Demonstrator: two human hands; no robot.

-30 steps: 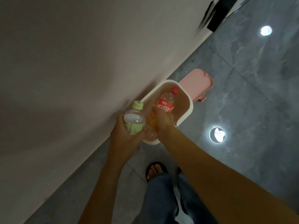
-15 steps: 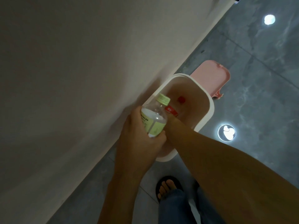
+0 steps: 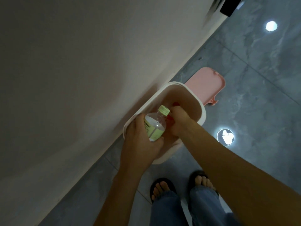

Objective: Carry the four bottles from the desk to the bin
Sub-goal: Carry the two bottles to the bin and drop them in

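The left hand (image 3: 140, 141) is wrapped round a clear bottle with a pale green cap (image 3: 155, 124), holding it over the near end of the white bin (image 3: 201, 110); the right hand (image 3: 178, 121) is down inside the bin mouth, curled round red-labelled bottles (image 3: 170, 118), of which only slivers show. A second ago that right hand held them above the rim; it has since sunk in, so its load looks about to be dropped, with the green-capped bottle due next. The bin stands against the wall on the left; its pink lid (image 3: 206, 84) lies on the floor (image 3: 260, 95) just beyond, on the far side.
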